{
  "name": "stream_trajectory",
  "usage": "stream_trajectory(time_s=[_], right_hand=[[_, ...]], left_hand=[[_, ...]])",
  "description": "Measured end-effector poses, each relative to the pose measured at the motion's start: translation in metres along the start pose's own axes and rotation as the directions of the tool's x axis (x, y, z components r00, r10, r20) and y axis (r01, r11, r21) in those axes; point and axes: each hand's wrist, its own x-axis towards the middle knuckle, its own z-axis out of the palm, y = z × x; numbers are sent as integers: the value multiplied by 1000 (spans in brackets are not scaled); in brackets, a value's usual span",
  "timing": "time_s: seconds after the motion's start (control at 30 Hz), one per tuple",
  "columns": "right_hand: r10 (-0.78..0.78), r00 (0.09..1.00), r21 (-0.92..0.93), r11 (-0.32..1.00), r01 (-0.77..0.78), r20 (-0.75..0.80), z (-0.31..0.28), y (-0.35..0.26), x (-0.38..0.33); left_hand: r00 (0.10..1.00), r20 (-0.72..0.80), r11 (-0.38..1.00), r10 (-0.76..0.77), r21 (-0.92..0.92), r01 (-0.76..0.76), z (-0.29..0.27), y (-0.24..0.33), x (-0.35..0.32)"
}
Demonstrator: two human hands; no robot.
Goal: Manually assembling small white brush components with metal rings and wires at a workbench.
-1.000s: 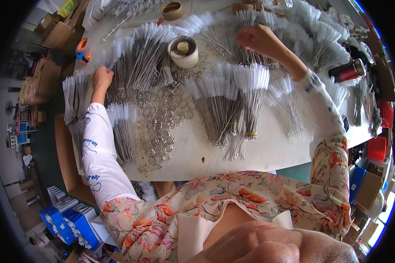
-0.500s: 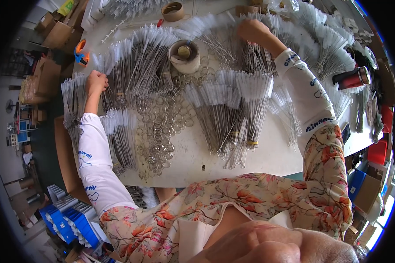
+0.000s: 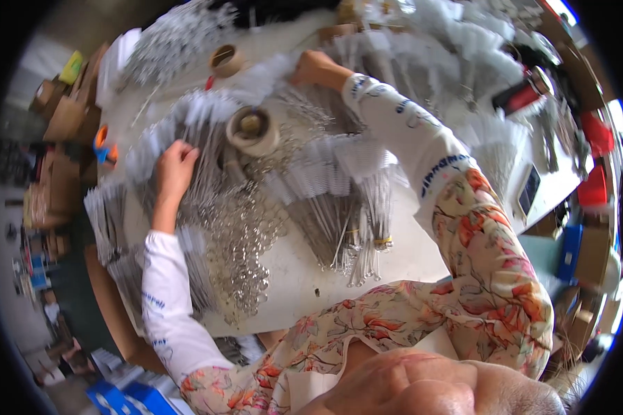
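Observation:
My left hand is closed, its fingertips pinched together above a row of thin wire brushes with white bristle heads. Whatever it may hold is too small to make out. At the far middle, my right hand is curled at the bristle heads of another brush pile. Its fingertips are partly hidden and slightly blurred. Between the two hands stands a wide tape roll with a smaller roll inside. Many metal rings lie loose in the middle. More bundled brushes lie to their right, some tied with yellow bands.
A brown tape roll stands at the back left. An orange-and-blue tape dispenser is at the left edge. To the right lie a dark red-and-black flask and a phone. Cardboard boxes are stacked beyond the table's left.
My left hand has moved right and nearer my right hand, over the brush row. My right hand has shifted left along the far brushes. The whole view has swung and tilted.

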Motion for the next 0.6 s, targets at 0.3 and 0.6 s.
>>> stream_trajectory(time_s=[0.3, 0.6], right_hand=[[75, 700, 380, 878, 292, -710, -95, -18, -64], [308, 809, 201, 950, -238, -501, -118, 173, -116]], left_hand=[[998, -55, 988, -28, 150, 36, -8, 10, -8], [978, 27, 832, -206, -522, 190, -24, -2, 8]])
